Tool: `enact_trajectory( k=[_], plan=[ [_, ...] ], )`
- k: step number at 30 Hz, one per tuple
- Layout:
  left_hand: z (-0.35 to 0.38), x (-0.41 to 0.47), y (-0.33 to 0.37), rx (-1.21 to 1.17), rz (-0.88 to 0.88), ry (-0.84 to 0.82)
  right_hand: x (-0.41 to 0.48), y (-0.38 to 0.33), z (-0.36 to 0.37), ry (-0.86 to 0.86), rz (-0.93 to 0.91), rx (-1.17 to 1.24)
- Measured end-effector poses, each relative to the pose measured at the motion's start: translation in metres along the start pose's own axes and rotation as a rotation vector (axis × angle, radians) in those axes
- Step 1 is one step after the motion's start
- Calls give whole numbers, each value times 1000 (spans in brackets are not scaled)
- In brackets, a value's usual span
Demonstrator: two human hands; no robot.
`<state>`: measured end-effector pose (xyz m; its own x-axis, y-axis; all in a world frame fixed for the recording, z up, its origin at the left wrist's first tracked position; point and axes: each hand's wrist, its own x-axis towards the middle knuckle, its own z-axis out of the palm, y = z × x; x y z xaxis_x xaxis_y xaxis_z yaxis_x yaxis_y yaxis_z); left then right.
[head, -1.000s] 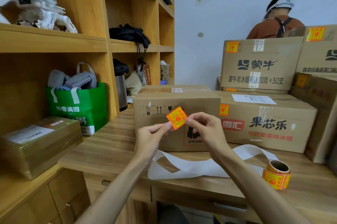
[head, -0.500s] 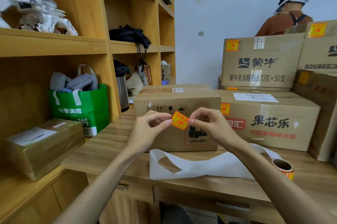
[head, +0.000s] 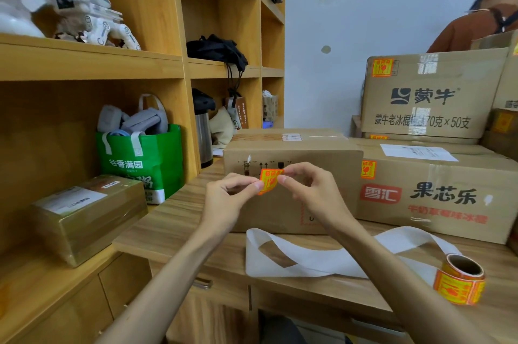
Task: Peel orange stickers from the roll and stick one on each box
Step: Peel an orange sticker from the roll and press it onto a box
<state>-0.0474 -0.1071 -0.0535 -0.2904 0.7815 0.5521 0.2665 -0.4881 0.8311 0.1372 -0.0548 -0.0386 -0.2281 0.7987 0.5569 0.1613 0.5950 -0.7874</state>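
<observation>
An orange sticker (head: 268, 180) is pinched between my left hand (head: 228, 196) on its left edge and my right hand (head: 307, 189) on its right edge. It sits against the upper front face of a plain cardboard box (head: 322, 158) in the middle of the desk. The sticker roll (head: 459, 279) lies on the desk at the right, with its white backing strip (head: 308, 259) trailing leftward. The box to the right (head: 437, 198) carries an orange sticker (head: 368, 169), as does the box stacked behind it (head: 431, 97).
A wooden shelf unit fills the left, holding a green bag (head: 140, 164), a wrapped parcel (head: 87, 214) and a flask (head: 203, 133). Another person (head: 482, 16) stands behind the stacked boxes at the right. The desk's front edge (head: 224, 268) runs below my hands.
Both hands carried the sticker forward and slightly up, from in front of the box to its upper front face. The view shifted left, so the boxes sit further right.
</observation>
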Motion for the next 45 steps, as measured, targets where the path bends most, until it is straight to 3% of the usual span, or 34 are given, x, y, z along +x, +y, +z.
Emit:
enact_trajectory(
  k=[3, 7, 11, 15, 19, 26, 34, 45],
  plan=[
    [-10, 3, -3, -8, 0, 42, 6, 4, 7, 22, 16, 23],
    [-21, 9, -8, -43, -42, 70, 12, 5, 19, -95, -14, -17],
    [-29, 18, -17, 1, -12, 102, 18, 6, 35, -52, -52, -20],
    [-35, 34, -23, 113, 44, 120, 30, 7, 52, 102, -277, -401],
    [-39, 48, -27, 199, 45, 123, 42, 10, 65, 113, -350, -508],
    [-33, 55, -37, 58, -45, 114, 57, 22, 71, 93, -321, -520],
    [-24, 44, -34, 39, 7, 206, 55, 31, 65, 109, -351, -406],
    [-20, 45, -38, 229, 47, 292, 55, 35, 71, 171, -358, -446]
  ],
)
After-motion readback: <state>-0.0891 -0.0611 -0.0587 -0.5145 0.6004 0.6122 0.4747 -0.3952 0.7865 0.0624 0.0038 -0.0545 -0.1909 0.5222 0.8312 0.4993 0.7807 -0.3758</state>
